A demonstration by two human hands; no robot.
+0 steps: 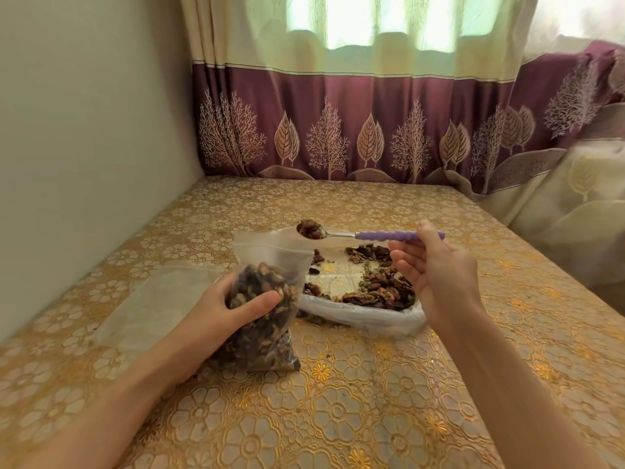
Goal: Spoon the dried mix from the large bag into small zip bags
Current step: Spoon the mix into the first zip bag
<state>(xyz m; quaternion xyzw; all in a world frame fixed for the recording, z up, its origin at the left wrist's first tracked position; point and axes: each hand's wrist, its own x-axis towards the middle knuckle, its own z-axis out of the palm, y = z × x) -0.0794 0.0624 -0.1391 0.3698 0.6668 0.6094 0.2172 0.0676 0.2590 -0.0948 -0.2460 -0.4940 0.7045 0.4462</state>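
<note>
Spoon [355, 233] of mix over unlabelled zip bag [270, 265]

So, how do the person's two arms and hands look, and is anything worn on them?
Both forearms are bare right to the frame's edge: no sleeve shows. The left hand and the right hand carry no glove, ring, watch or bracelet that I can see. The nails look short and unpainted, though they are small in this view.
</note>
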